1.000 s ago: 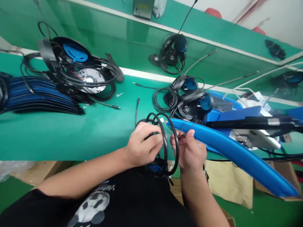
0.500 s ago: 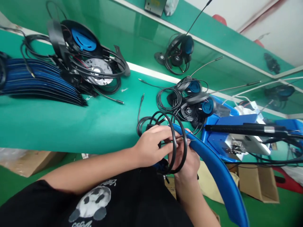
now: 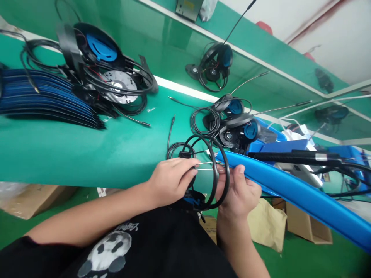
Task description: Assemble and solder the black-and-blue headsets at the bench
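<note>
My left hand grips a coiled black cable near the bench edge, with its fingers around thin metal wires. My right hand holds the same loop from the other side, its thumb and finger pressed on the wires. A long blue curved headband strip runs from beside my right hand out to the lower right. Below the loop, a black and blue headset part rests against my black shirt, partly hidden by my hands.
A stack of curved blue-and-black bands and a tangled headset heap lie on the green bench at left. Further headsets and a blue tray stand right. Cardboard boxes sit on the floor.
The blue strip has swung from pointing steeply down to pointing right. My hands have moved slightly apart, and the thin wires now show between them.
</note>
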`<state>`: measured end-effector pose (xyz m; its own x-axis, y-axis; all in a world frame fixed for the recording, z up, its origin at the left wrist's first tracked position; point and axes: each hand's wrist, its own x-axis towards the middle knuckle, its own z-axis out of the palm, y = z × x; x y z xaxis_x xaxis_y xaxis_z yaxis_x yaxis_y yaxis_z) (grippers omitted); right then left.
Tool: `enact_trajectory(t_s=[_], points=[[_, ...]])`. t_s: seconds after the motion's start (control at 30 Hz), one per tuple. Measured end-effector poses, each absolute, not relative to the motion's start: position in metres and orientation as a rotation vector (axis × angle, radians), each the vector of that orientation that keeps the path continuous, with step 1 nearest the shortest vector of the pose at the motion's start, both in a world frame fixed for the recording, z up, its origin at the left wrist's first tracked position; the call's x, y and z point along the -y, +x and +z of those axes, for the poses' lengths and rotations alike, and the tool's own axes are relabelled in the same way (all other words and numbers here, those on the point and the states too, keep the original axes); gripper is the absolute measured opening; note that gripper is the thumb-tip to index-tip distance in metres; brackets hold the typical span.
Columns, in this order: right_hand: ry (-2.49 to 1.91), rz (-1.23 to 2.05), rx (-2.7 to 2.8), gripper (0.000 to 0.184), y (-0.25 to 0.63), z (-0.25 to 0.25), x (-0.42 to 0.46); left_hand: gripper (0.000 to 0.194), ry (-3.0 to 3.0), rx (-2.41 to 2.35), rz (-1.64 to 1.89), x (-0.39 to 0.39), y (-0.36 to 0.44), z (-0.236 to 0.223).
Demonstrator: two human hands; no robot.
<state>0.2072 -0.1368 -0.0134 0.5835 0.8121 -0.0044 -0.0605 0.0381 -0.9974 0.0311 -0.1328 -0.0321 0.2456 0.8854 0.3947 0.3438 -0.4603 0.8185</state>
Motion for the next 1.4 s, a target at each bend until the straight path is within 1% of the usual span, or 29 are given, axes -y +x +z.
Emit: enact_trajectory(t_s=[0.3, 0.53, 0.73, 1.07, 1.27, 1.4], points=[[-1.206, 0.822, 0.869, 0.021, 0.212, -0.003, 0.13, 0.026, 2.131, -1.26, 1.157, 0.124, 0.006, -0.024], [-1.212, 0.786, 0.926, 0.021, 0.213, -0.002, 0.13, 0.031, 2.092, -1.329, 1.098, 0.12, 0.009, -0.021], [-1.249, 0.746, 0.939, 0.023, 0.212, -0.002, 0.132, 0.032, 2.094, -1.337, 1.096, 0.117, 0.011, -0.021], [-1.19, 0.768, 0.956, 0.015, 0.214, -0.004, 0.131, 0.033, 2.097, -1.314, 1.009, 0.113, 0.01, -0.021], [-1.23, 0.779, 0.951, 0.02, 0.214, 0.0, 0.13, 0.033, 2.067, -1.296, 0.992, 0.11, 0.008, -0.018], [-1.257, 0.719, 0.993, 0.017, 0.211, 0.002, 0.13, 0.032, 2.077, -1.283, 0.996, 0.109, 0.007, -0.017]])
